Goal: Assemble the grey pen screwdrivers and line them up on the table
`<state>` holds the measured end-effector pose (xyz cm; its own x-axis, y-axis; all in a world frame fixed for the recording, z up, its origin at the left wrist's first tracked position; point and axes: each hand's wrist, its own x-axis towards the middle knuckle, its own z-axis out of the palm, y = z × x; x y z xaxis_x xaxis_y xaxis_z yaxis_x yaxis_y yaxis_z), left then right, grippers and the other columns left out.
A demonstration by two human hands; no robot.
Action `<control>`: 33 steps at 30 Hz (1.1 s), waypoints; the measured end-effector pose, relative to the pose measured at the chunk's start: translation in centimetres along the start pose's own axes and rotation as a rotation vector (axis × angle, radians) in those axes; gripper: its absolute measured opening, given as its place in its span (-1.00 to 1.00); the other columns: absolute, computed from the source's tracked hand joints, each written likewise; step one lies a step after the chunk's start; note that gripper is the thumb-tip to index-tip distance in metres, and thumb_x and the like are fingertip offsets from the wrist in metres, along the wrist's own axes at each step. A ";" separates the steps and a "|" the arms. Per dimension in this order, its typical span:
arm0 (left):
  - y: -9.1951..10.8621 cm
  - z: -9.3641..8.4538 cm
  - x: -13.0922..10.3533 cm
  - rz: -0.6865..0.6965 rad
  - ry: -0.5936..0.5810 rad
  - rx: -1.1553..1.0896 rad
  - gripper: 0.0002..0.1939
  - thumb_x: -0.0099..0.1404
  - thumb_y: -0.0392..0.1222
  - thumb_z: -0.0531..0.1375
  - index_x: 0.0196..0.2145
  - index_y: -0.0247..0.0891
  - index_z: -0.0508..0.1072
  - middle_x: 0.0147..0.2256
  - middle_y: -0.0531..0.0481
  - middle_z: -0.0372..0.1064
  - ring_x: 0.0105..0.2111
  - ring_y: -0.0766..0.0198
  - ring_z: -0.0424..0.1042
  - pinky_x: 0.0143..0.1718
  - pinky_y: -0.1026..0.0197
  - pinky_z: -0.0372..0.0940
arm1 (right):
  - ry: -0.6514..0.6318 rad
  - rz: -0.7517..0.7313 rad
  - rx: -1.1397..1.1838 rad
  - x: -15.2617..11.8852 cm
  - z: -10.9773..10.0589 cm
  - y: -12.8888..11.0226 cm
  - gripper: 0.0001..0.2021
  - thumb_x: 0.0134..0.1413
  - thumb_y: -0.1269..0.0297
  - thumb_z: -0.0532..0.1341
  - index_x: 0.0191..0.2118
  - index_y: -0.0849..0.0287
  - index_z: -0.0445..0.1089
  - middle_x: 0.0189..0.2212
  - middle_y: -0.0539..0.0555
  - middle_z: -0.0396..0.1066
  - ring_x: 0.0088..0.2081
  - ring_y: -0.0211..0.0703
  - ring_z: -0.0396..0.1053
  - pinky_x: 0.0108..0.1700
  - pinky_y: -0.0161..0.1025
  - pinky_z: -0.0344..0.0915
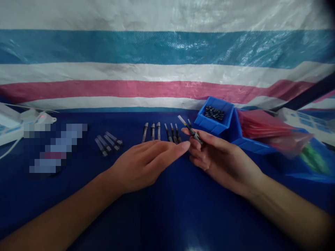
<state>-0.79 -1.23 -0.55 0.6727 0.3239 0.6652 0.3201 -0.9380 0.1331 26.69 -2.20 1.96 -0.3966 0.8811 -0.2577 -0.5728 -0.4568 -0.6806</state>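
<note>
My right hand [222,153] pinches a slim grey-and-black pen part [197,137], tilted up to the left, with a pale translucent tube at its upper end. Just left of it, my left hand [146,162] is stretched out flat, its thumb tip close to the right fingers. Nothing shows in that hand, though its palm side is hidden. Beyond the hands lie several dark slim parts with pale tips [172,130] in a row. Beside them are three clear-and-grey tubes [153,129], their lower ends partly covered by my left hand.
Several clear tubes with dark ends [108,142] lie at left, near a pixelated patch. A blue bin [226,120] holds small black pieces. Another blue bin [251,147] holds red plastic bags [264,127]. White power strips [39,118] stand at left; a striped sheet [167,48] hangs behind.
</note>
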 end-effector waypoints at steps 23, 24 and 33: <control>-1.0 0.5 -0.2 -0.069 -0.001 0.075 -0.49 0.61 -0.47 0.24 0.43 -0.30 0.41 0.19 -0.17 0.64 0.12 0.14 0.67 0.20 0.14 0.55 | -0.033 -0.033 0.086 0.6 -0.1 -0.5 -0.79 0.27 0.33 0.63 -0.08 0.22 0.68 -0.47 -0.10 0.45 -0.52 -0.37 0.42 -0.54 -0.49 0.47; -0.9 0.5 -0.1 -0.086 0.012 0.062 -0.51 0.62 -0.46 0.25 0.43 -0.31 0.41 0.17 -0.17 0.64 0.09 0.16 0.68 0.18 0.17 0.56 | -0.033 -0.028 0.086 0.5 -0.2 -0.5 -0.78 0.26 0.35 0.63 -0.07 0.24 0.68 -0.43 -0.08 0.50 -0.49 -0.37 0.47 -0.51 -0.49 0.50; -0.8 0.5 0.1 -0.151 0.042 -0.011 -0.53 0.66 -0.41 0.25 0.43 -0.27 0.40 0.12 -0.14 0.66 0.03 0.22 0.68 0.10 0.24 0.55 | -0.100 -0.017 0.084 0.1 -0.1 -0.2 -0.76 0.21 0.45 0.65 -0.07 0.18 0.68 -0.23 0.00 0.68 -0.35 -0.38 0.63 -0.29 -0.50 0.63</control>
<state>-0.67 -0.38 -0.99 0.5891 0.4560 0.6671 0.4076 -0.8805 0.2420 26.89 -1.99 1.99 -0.4535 0.8742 -0.1734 -0.6367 -0.4540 -0.6234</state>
